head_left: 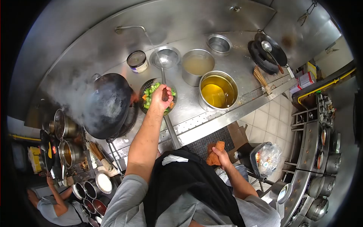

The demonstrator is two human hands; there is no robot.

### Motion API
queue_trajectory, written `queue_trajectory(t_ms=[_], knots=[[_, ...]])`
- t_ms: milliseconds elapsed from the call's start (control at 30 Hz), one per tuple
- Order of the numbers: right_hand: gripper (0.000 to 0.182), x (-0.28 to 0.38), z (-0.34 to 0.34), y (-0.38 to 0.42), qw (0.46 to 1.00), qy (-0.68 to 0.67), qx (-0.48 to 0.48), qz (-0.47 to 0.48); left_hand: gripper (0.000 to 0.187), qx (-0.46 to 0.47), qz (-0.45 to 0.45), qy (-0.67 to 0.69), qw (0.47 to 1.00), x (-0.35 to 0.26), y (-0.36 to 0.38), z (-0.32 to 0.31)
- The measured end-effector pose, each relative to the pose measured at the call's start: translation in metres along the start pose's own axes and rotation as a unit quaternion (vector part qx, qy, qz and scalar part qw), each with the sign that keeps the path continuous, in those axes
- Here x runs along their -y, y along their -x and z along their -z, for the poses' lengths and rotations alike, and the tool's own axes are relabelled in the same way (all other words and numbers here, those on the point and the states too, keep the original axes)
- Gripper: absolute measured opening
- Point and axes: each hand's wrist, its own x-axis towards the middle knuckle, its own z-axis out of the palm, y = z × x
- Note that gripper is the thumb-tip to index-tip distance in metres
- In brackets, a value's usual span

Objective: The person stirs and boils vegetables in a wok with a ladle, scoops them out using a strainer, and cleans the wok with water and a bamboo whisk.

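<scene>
My left hand [162, 99] is closed round the wooden grip of a long metal ladle [163, 75]. The ladle's shaft points away from me to a metal bowl [172, 56], where a thin stream from the faucet [130, 27] comes down. Under that hand lies a perforated strainer [146, 85] of chopped green and orange vegetables [152, 89], its handle towards me. Low in front of my body, my right hand [224, 157] grips what looks like a folded orange-brown cloth [215, 154]. Left of the strainer, a black wok [102, 121] smokes heavily.
A pot of yellow oil [218, 92] and a pot of cloudy liquid [198, 64] stand right of the strainer. Further right are stacked woks [270, 53] and a bamboo brush [261, 78]. A lined bin [266, 159] stands lower right. Another person [60, 206] is at lower left.
</scene>
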Motion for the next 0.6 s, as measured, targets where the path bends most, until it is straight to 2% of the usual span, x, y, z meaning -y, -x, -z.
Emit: queue_trajectory(t_ms=[167, 300, 400, 500, 600], knots=[[0.038, -0.003, 0.021, -0.009, 1.0, -0.007, -0.001, -0.009, 0.008, -0.076, -0.025, -0.111, 0.991, 0.007, -0.017, -0.014], [0.039, 0.0, 0.027, -0.011, 1.0, -0.009, 0.006, -0.005, 0.007, -0.091, -0.049, -0.122, 0.987, 0.012, -0.024, -0.026], [0.041, -0.001, 0.037, -0.017, 1.0, -0.01, 0.008, -0.004, 0.007, -0.016, -0.028, -0.01, 0.999, 0.006, -0.016, -0.021], [0.044, -0.005, 0.043, -0.022, 1.0, 0.003, 0.016, -0.018, 0.009, 0.015, -0.01, 0.05, 0.999, 0.004, 0.003, -0.011], [0.045, 0.003, 0.04, -0.023, 0.999, 0.019, 0.031, -0.036, 0.008, 0.013, -0.042, 0.04, 0.998, 0.007, 0.046, -0.017]])
